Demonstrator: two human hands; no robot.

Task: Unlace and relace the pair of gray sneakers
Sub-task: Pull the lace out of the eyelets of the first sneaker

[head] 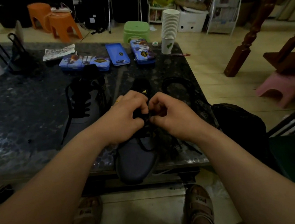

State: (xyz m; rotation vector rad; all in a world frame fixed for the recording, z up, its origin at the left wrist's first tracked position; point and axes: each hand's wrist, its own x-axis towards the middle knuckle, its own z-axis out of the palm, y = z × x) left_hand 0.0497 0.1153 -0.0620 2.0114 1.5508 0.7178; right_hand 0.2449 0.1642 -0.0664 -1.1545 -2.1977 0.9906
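— So, how far along is it?
— The left hand [125, 118] and the right hand [171, 114] both pinch the black lace [145, 120], grip closed on it, over the near sneaker [136, 161] at the tabletop [23, 117] edge. The other sneaker [86, 119] looks laced already; maybe half remains.

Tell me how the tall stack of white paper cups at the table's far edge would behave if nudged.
It would probably tip easily: the tall stack of white paper cups is narrow and already leans. It is likely light, so a nudge may slide it on the glossy dark table. It stands near the edge, so it could fall off.
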